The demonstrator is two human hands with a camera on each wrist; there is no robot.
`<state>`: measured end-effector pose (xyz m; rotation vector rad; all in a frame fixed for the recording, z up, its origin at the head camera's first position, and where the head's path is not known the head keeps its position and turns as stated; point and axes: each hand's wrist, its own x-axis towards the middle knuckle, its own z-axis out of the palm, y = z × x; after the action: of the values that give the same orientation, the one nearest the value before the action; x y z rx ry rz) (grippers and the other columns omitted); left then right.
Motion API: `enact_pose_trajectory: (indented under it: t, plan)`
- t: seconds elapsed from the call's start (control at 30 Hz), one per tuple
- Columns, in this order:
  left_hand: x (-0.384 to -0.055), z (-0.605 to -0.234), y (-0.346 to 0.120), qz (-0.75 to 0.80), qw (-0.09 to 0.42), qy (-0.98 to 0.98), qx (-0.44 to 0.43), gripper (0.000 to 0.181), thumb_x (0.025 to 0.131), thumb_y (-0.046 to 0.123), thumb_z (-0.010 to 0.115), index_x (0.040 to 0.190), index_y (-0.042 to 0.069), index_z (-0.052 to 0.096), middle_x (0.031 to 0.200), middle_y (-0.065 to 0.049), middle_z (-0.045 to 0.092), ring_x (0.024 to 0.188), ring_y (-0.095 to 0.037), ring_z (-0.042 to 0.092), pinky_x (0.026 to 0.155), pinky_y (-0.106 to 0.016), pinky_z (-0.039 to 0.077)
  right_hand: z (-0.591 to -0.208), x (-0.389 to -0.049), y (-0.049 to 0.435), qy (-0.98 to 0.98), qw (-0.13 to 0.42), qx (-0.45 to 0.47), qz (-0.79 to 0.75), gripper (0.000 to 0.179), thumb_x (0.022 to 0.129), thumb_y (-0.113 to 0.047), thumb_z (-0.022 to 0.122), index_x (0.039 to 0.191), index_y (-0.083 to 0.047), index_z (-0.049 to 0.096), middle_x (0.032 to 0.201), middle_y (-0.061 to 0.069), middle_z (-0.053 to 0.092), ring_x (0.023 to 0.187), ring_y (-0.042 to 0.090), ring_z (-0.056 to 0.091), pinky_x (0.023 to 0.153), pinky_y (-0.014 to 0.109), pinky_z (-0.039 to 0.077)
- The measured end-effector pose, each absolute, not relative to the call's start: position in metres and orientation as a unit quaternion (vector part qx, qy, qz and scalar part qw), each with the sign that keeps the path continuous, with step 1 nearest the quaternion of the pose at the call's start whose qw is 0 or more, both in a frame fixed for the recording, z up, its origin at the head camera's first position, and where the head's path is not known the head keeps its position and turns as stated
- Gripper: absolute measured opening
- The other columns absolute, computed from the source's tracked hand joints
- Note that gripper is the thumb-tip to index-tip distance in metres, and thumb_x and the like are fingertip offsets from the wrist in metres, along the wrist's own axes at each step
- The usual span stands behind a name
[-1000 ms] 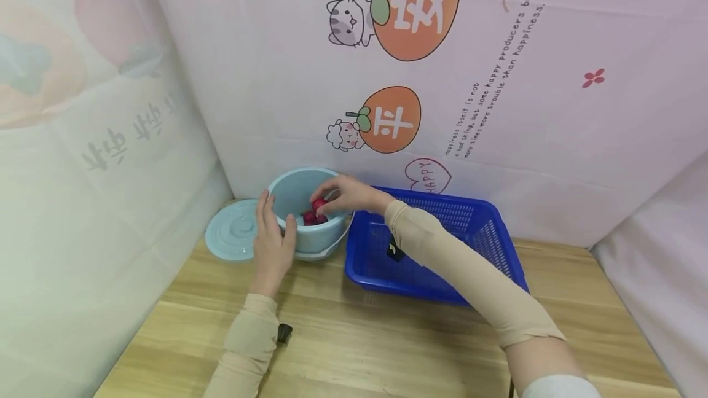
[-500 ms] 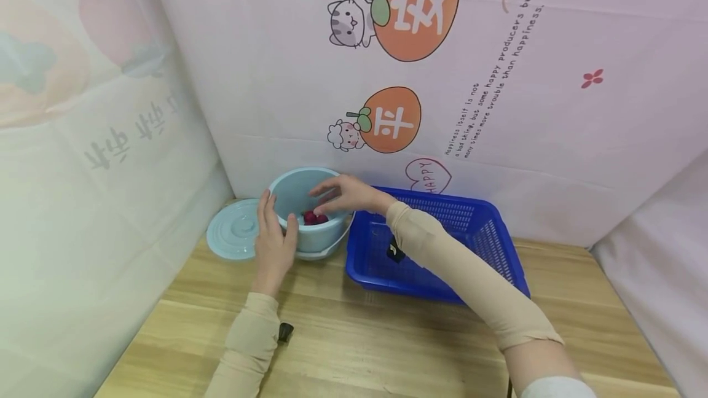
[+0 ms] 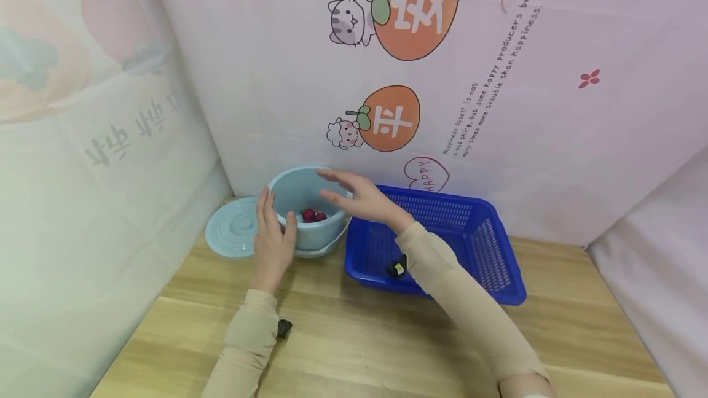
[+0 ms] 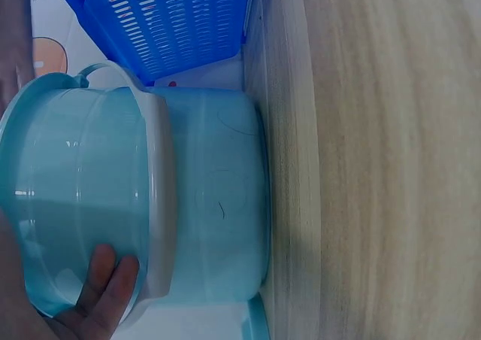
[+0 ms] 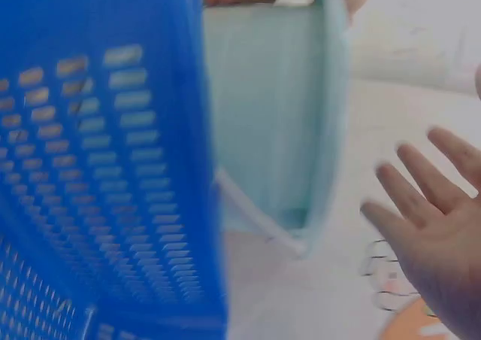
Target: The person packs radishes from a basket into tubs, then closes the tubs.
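A light-blue bucket (image 3: 318, 238) stands upright on the table, its white handle (image 4: 159, 197) lowered against its side. Small, round, dark-red items, whose kind I cannot tell, (image 3: 308, 215) lie inside it. My left hand (image 3: 271, 244) rests against the bucket's outer left side, fingers fairly straight and thumb spread toward the front. Over the bucket's right rim hovers my right hand (image 3: 362, 198), its fingers extended and holding nothing. In the right wrist view, the fingers (image 5: 421, 197) are spread apart, clear of the bucket.
A blue perforated basket (image 3: 498, 263) stands right of the bucket, under my right forearm. The bucket's round light-blue lid (image 3: 232, 229) lies to its left. Printed cloth walls (image 3: 265, 78) enclose the wooden table (image 3: 343, 349) behind and on both sides.
My right hand has let go of a red item inside the bucket, then opened its fingers and lifted out to the right. My left hand has stayed at the bucket's side.
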<state>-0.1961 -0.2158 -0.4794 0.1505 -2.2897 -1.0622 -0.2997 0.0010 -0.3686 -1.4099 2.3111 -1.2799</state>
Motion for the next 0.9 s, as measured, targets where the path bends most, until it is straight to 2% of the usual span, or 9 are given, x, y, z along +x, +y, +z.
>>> enact_pose_trajectory:
  t: [0.1, 0.23, 0.33, 0.4, 0.47, 0.57, 0.67, 0.83, 0.9]
  plan:
    - [-0.198, -0.476, -0.214, -0.398, 0.307, -0.863, 0.052, 0.069, 0.111, 0.043, 0.042, 0.165, 0.002, 0.026, 0.175, 0.000, 0.017, 0.049, -0.024, 0.043, 0.047, -0.038, 0.040, -0.360, -0.282, 0.020, 0.791, -0.004, -0.450, -0.415, 0.076, 0.104, -0.069, 0.045, 0.164, -0.022, 0.042, 0.164, -0.004, 0.046, 0.150, 0.018, 0.043, 0.121, 0.046, 0.035]
    - [-0.198, -0.473, -0.211, -0.399, 0.309, -0.862, 0.051, 0.067, 0.111, 0.041, 0.043, 0.164, 0.002, 0.028, 0.174, -0.003, 0.018, 0.051, -0.026, 0.045, 0.049, -0.041, 0.041, -0.355, -0.259, 0.054, 0.853, -0.086, -0.387, -0.340, 0.069, 0.109, -0.065, 0.035, 0.165, -0.025, 0.040, 0.165, 0.001, 0.044, 0.152, 0.026, 0.039, 0.124, 0.058, 0.024]
    - [-0.195, -0.474, -0.210, -0.401, 0.305, -0.862, 0.055, 0.067, 0.111, 0.040, 0.044, 0.164, 0.002, 0.028, 0.175, -0.004, 0.018, 0.056, -0.028, 0.049, 0.053, -0.042, 0.043, -0.355, -0.244, 0.085, 0.888, -0.098, -0.334, -0.302, 0.063, 0.112, -0.058, 0.033, 0.165, -0.025, 0.040, 0.166, 0.007, 0.042, 0.155, 0.033, 0.034, 0.124, 0.069, 0.010]
    - [-0.193, -0.474, -0.211, -0.404, 0.303, -0.861, 0.060, 0.067, 0.111, 0.040, 0.044, 0.164, 0.004, 0.027, 0.175, -0.003, 0.017, 0.057, -0.029, 0.049, 0.053, -0.043, 0.043, -0.356, -0.236, 0.105, 0.892, -0.082, -0.312, -0.316, 0.059, 0.114, -0.051, 0.034, 0.165, -0.023, 0.040, 0.167, 0.009, 0.041, 0.155, 0.035, 0.032, 0.122, 0.073, 0.004]
    - [-0.191, -0.476, -0.212, -0.404, 0.305, -0.860, 0.064, 0.067, 0.111, 0.039, 0.046, 0.165, 0.005, 0.027, 0.175, -0.002, 0.017, 0.054, -0.027, 0.046, 0.050, -0.041, 0.040, -0.357, -0.230, 0.124, 0.890, -0.064, -0.299, -0.339, 0.057, 0.115, -0.047, 0.034, 0.165, -0.021, 0.040, 0.167, 0.009, 0.040, 0.156, 0.034, 0.031, 0.123, 0.072, 0.006]
    - [-0.189, -0.477, -0.213, -0.403, 0.313, -0.857, 0.068, 0.066, 0.111, 0.038, 0.046, 0.165, 0.005, 0.027, 0.175, 0.000, 0.017, 0.049, -0.023, 0.039, 0.045, -0.039, 0.036, -0.360, -0.226, 0.146, 0.886, -0.050, -0.284, -0.363, 0.055, 0.116, -0.043, 0.035, 0.164, -0.017, 0.042, 0.166, 0.010, 0.042, 0.155, 0.033, 0.033, 0.124, 0.065, 0.017]
    - [-0.189, -0.476, -0.212, -0.400, 0.317, -0.857, 0.065, 0.066, 0.111, 0.041, 0.044, 0.164, 0.004, 0.027, 0.175, -0.001, 0.017, 0.048, -0.021, 0.036, 0.044, -0.038, 0.035, -0.363, -0.224, 0.164, 0.889, -0.074, -0.257, -0.371, 0.054, 0.115, -0.042, 0.039, 0.159, -0.013, 0.050, 0.160, 0.013, 0.050, 0.150, 0.034, 0.042, 0.121, 0.059, 0.031]
    - [-0.192, -0.475, -0.208, -0.403, 0.306, -0.860, 0.062, 0.068, 0.111, 0.043, 0.043, 0.165, 0.005, 0.026, 0.175, -0.001, 0.016, 0.055, -0.028, 0.047, 0.047, -0.039, 0.038, -0.373, -0.215, 0.200, 0.895, -0.129, -0.204, -0.374, 0.052, 0.114, -0.040, 0.044, 0.149, -0.005, 0.059, 0.150, 0.019, 0.059, 0.141, 0.041, 0.051, 0.113, 0.064, 0.039]
    - [-0.194, -0.475, -0.206, -0.404, 0.305, -0.860, 0.063, 0.068, 0.111, 0.043, 0.043, 0.165, 0.006, 0.026, 0.175, -0.002, 0.016, 0.067, -0.035, 0.057, 0.051, -0.044, 0.042, -0.378, -0.212, 0.214, 0.904, -0.133, -0.192, -0.357, 0.052, 0.114, -0.038, 0.046, 0.148, -0.001, 0.058, 0.149, 0.023, 0.058, 0.141, 0.045, 0.049, 0.113, 0.066, 0.037]
